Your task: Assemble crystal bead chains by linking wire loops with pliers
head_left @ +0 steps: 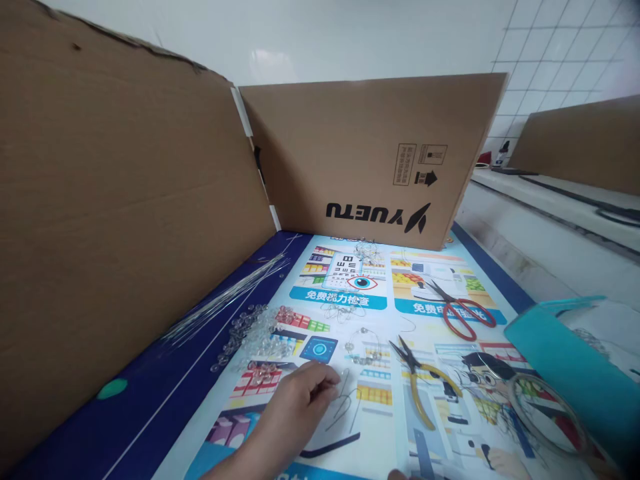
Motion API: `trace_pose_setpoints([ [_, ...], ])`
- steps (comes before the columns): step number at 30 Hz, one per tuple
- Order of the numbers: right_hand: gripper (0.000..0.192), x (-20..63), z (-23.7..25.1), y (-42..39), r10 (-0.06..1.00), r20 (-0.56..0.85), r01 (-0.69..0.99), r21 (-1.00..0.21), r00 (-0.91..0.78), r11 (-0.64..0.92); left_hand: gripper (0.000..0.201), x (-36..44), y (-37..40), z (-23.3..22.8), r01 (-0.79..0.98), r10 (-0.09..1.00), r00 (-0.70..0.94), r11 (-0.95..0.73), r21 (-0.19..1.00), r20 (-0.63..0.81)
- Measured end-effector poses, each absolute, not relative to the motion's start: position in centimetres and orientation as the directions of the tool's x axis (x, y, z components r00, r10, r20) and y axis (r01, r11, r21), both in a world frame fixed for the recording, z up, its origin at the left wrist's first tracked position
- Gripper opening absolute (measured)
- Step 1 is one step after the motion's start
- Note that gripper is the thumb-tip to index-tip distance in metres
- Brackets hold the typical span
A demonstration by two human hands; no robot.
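Note:
My left hand (295, 407) reaches over a printed poster (350, 427) on the table, fingers together and resting on the sheet next to a bent piece of thin wire (345, 400). Whether the fingers pinch the wire is unclear. Just left of the hand lies a heap of clear beads (255, 333). A small beaded wire ring (363, 347) lies just beyond the fingertips. Yellow-handled pliers (423, 380) lie to the right of the hand. My right hand is out of view.
Red-handled scissors (463, 310) lie further right. A bundle of straight wires (230, 293) lies along the left cardboard wall (115, 220). Another cardboard panel (370, 160) stands at the back. A teal box (570, 367) and a clear round lid (545, 407) sit at the right.

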State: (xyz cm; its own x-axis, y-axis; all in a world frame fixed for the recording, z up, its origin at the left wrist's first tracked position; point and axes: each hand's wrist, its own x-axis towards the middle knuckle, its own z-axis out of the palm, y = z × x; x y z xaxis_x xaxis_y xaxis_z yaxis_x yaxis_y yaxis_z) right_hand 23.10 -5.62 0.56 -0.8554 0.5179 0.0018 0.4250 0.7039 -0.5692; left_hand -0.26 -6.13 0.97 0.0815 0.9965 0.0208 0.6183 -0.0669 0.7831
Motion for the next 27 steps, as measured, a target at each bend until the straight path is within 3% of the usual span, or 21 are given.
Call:
trace_pose_setpoints([
  [7, 0.029, 30.0, 5.1, 4.0, 0.559, 0.244, 0.347, -0.573, -0.792, 0.742, 0.025, -0.9, -5.5, -0.1, 0.632, 0.996, 0.033, 0.04, 0.774, -0.078],
  [14, 0.026, 33.1, 5.9, 7.4, 0.591, 0.416, 0.303, -0.576, -0.691, 0.759, 0.02, -1.4, -5.3, 0.1, 0.777, 0.996, 0.071, -0.023, 0.629, -0.052],
  [19, 0.021, 31.3, 3.8, 4.4, 0.598, 0.436, 0.32, -0.557, -0.673, 0.766, 0.025, -1.5, -5.3, 0.3, 0.834, 0.993, 0.099, -0.047, 0.549, -0.065],
  [27, 0.017, 22.7, -2.2, -5.7, 0.524, 0.336, 0.346, -0.465, -0.783, 0.815, 0.027, -1.2, -6.0, 1.4, 0.872, 0.981, 0.193, -0.158, 0.463, -0.029],
])
